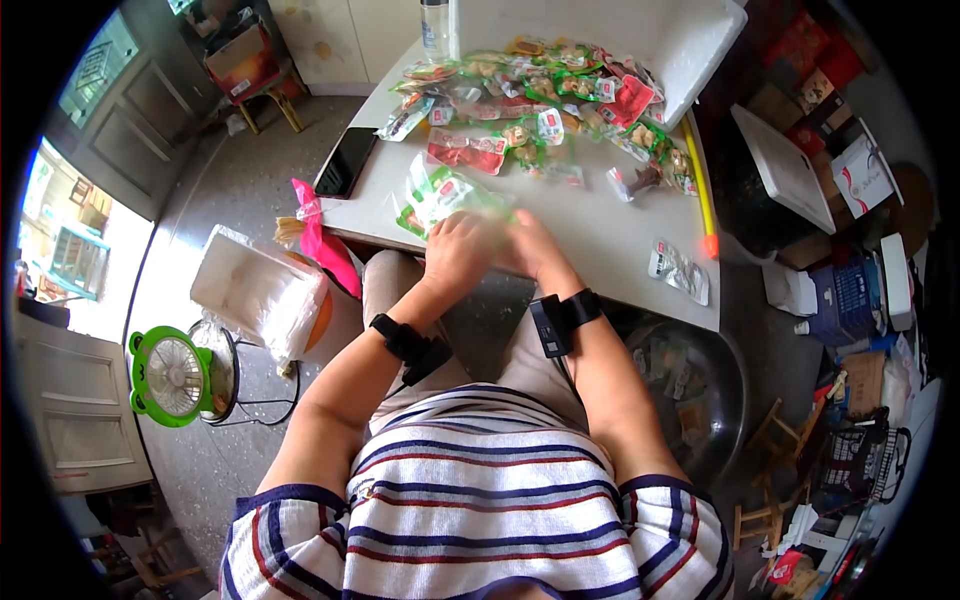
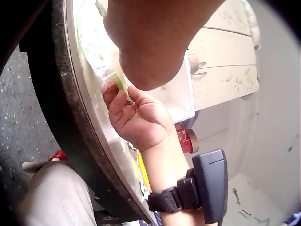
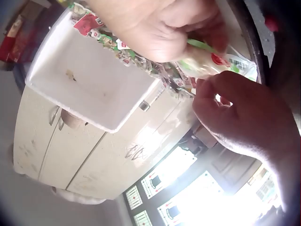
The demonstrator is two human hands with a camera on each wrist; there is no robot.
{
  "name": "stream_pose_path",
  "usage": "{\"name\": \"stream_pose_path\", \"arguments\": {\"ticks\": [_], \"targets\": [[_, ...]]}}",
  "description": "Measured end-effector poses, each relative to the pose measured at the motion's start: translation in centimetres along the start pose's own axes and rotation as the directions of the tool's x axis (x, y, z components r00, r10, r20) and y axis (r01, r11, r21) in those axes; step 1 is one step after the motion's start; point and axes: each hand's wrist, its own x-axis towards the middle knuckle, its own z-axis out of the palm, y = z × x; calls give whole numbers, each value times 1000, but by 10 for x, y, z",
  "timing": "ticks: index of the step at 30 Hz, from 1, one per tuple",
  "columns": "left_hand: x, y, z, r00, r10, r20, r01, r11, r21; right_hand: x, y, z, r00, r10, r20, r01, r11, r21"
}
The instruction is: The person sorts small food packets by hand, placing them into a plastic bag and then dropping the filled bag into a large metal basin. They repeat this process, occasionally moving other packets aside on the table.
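Far L: green fan (image 1: 172,370), then open white box (image 1: 245,285) w/ clear plastic over its R side. Pink plastic bag (image 1: 325,240) hangs at the surface (image 1: 590,235) edge; blk smartphone (image 1: 347,162) lies flat just beside it. Clear bottle (image 1: 434,30) stands at rear.

Near front edge, approx. mid-surface: green-and-white packet (image 1: 442,192), red label visible, between both hands. L hand (image 1: 460,250) closed on it, thumb & fingers pinching its edge; R hand (image 1: 532,245) adjacent, fingertips gripping packet also. Exact grip partly hidden/blurred in head view.

Behind: heap of snack packets (image 1: 540,85), mixed red/green/clear, in front of white foam box (image 1: 590,22). To R, separate from hands: small clear packet w/ brown contents (image 1: 636,182), silver packet (image 1: 680,270) nr R corner, yellow stick (image 1: 700,190) w/ orange end along R edge.
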Motion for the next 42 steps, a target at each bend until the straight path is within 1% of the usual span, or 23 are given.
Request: {"name": "stream_pose_path", "arguments": {"ticks": [3, 6, 9, 12, 13, 14, 15, 16, 19, 22, 23, 25, 28, 30, 32, 34, 35, 36, 37, 38, 39, 41, 42], "targets": [[-1, 1, -3, 999, 33, -14, -34, 999, -23, 4, 2, 1, 1000, -8, 0, 8, 996, -85], [-2, 1, -5, 999, 46, -3, -46, 998, -39, 0, -2, 8, 997, -34, -74, 36, 999, 21], [-3, 0, -5, 999, 54, 5, -54, 998, -30, 13, 14, 3, 999, -48, -26, 50, 993, 109], [-9, -1, -2, 999, 51, 12, -51, 998, -34, 8, 12, 1, 1000, -8, 15, 7, 996, 85], [-13, 0, -4, 998, 54, 10, -54, 998, -25, 6, 7, -1, 999, -18, -33, 15, 995, -94], [-16, 1, -5, 998, 56, 7, -56, 998, -17, 4, 0, -5, 996, -37, -78, 14, 962, -272], [-22, 2, -4, 999, 41, -4, -41, 999, 17, 3, -5, -10, 991, -62, -120, 3, 898, -440], [-29, 3, -2, 1000, 28, -13, -27, 998, 48, 6, -4, -17, 967, -129, -219, -17, 827, -562], [-42, -3, 7, 1000, 22, -8, -21, 994, 110, 14, 0, -26, 879, -417, -230, 193, 754, -628], [-48, -15, 14, 998, 59, -17, -56, 988, 147, 22, -7, -25, 958, -264, -109, 148, 785, -602], [-49, -19, 16, 997, 76, -24, -71, 985, 157, 25, -9, -23, 962, -251, -102, 138, 778, -612], [-48, -21, 12, 996, 88, -30, -84, 991, 108, 32, -10, -21, 970, -226, -89, 121, 767, -630], [-46, -26, 1, 997, 72, -23, -71, 997, 40, 39, -9, -18, 971, -228, -73, 156, 832, -533], [-42, -27, -9, 999, 35, -37, -36, 999, -30, 23, -24, -13, 988, -148, -32, 128, 927, -352], [-36, -28, -22, 996, -33, -85, 15, 978, -206, 8, -43, -7, 993, -114, 29, 117, 974, -193], [-25, -25, -37, 983, -143, -117, 85, 912, -401, 1, -55, -5, 987, -125, 100, 132, 989, -63], [-17, -27, -41, 981, -133, -143, 67, 917, -393, -4, -63, -2, 985, -134, 106, 139, 989, -42], [-10, -29, -41, 960, -257, -112, 156, 822, -547, -10, -71, 1, 983, -144, 111, 148, 989, -22], [-3, -31, -40, 927, -371, -58, 235, 693, -682, -15, -79, 3, 981, -154, 116, 155, 988, -3], [7, -36, -46, 943, -327, -60, 188, 672, -716, -19, -86, 1, 974, -162, 157, 164, 986, 1], [17, -34, -51, 942, -334, -42, 189, 628, -755, -23, -92, 1, 974, -177, 140, 179, 984, -2], [33, -33, -60, 930, -354, 99, 240, 380, -893, -33, -104, 1, 974, -203, 102, 205, 979, -7], [41, -24, -70, 934, -332, 134, 251, 339, -907, -39, -109, -1, 973, -212, 97, 215, 976, -30]]}}
